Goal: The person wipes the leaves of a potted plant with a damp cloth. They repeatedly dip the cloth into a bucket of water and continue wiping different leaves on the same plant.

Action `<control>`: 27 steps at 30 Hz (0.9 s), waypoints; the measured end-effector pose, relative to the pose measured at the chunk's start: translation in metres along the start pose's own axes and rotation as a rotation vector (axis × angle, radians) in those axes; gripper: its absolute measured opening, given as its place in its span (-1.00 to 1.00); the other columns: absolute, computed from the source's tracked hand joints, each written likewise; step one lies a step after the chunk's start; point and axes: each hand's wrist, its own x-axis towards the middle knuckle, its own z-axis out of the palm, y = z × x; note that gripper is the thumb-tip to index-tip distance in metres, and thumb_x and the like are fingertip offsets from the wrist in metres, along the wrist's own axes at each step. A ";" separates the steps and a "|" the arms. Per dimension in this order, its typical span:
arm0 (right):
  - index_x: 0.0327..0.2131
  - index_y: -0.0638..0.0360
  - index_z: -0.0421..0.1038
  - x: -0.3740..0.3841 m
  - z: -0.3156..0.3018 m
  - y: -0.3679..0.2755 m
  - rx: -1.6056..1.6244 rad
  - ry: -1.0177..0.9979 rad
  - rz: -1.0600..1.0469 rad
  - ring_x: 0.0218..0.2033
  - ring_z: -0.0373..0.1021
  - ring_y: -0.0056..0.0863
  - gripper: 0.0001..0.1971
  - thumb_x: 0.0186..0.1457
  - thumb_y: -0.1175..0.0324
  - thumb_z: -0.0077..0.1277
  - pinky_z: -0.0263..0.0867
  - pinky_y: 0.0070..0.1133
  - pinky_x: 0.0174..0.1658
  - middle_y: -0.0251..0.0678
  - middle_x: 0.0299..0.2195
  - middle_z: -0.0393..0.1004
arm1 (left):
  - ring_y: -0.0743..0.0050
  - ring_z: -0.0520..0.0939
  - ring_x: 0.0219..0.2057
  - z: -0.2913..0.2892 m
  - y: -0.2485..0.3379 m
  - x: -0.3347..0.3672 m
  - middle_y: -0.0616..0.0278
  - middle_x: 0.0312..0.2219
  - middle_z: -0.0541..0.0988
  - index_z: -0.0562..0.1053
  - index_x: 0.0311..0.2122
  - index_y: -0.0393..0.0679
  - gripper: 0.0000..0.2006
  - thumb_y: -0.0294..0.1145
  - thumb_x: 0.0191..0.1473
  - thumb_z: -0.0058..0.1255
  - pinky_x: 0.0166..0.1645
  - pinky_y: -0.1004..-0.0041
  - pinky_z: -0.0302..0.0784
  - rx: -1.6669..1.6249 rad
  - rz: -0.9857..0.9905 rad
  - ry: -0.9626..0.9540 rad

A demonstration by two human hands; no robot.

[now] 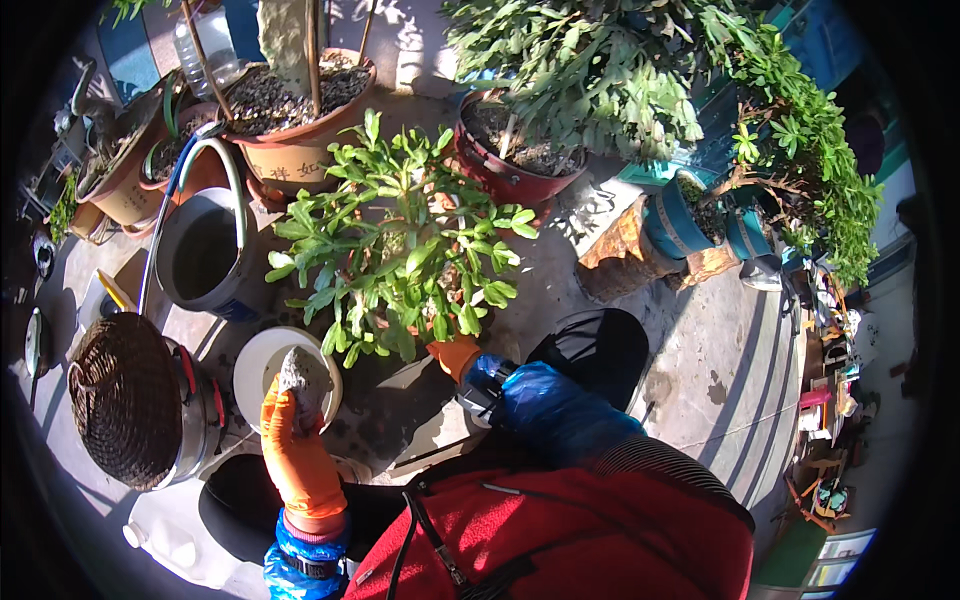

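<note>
A red jacket fills the view at six o'clock, with dark-clad knees bent out to either side, which probably brings both hands low enough to work near the ground. At one o'clock spreads a big drooping shrub; its red pot stands back at twelve, leaving the nearer ground to a smaller leafy plant, just to the eleven o'clock side of centre. That plant's leaves hide most of whatever holds it.

Farther out toward half past eight, a woven basket seems to cap a pail. A bucket stands between nine and ten, with a hose arched over its mouth, likely so its flow lands inside. A cream tub sits between eight and nine, beside the plant and within easy reach.

The hands are apart, both in orange gloves, with blue covers on the forearms, presumably against wet and dirt. The left hand curls its fingers round a grey lump above the tub, perhaps so crumbs or drips fall in. The right hand reaches under the plant's lower leaves; whether it grips anything I cannot tell.
</note>
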 end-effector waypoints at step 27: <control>0.13 0.07 0.40 -0.001 -0.069 0.101 2.116 0.742 0.887 0.05 0.48 -0.26 -0.59 0.23 0.37 0.21 0.44 -0.22 0.11 -0.28 0.02 0.52 | 0.44 0.59 0.03 0.003 -0.003 0.020 0.31 0.03 0.63 0.55 0.16 -0.08 -0.64 -0.27 0.31 0.08 0.00 0.40 0.47 0.017 -0.083 -0.029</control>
